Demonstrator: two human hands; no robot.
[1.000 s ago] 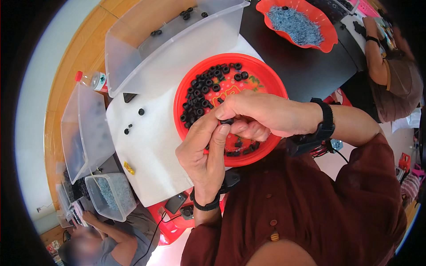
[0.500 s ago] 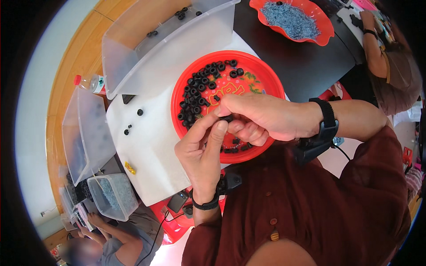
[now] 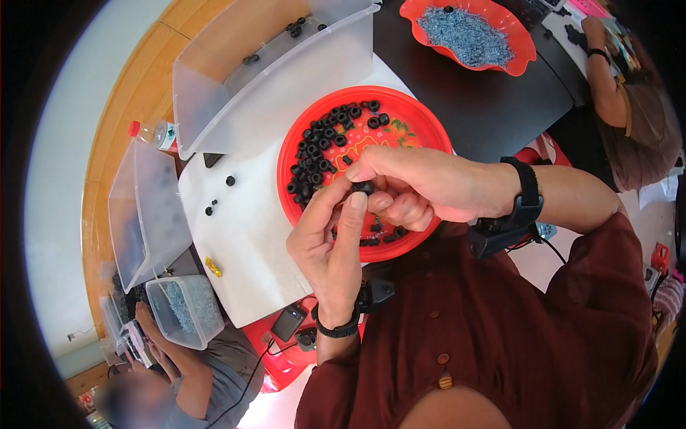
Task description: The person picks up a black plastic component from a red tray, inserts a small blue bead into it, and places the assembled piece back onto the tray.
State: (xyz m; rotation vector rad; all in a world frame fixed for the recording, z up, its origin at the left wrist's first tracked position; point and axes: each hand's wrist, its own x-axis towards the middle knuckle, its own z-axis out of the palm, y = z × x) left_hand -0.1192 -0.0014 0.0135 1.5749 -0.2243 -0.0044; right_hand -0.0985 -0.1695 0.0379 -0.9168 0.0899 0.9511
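A small round black part [image 3: 363, 187], smooth like a knob, is pinched between my two hands over the red round tray [image 3: 441, 132]. The thumb and forefinger of my left hand [image 3: 329, 247] close on its near left side. My right hand [image 3: 436, 187] grips it from the right, thumb on top and the other fingers curled beneath. Inside the tray, many black ring-shaped parts [image 3: 316, 154] crowd the left side. Smaller black spool-like pieces [image 3: 379, 234] lie near its front rim, partly hidden by my hands.
Beyond the tray stands a large clear plastic bin [image 3: 279, 89] with a few black parts. A red scalloped bowl [image 3: 525, 53] of blue-grey bits sits far right. Loose black parts [image 3: 230, 181] and a yellow wrapper [image 3: 213, 267] lie on the white surface. Co-workers sit at left and right.
My hands stay nearly in place, and more of the black part now shows between the fingers. The whole view has shifted slightly. The co-worker at lower left has moved a hand.
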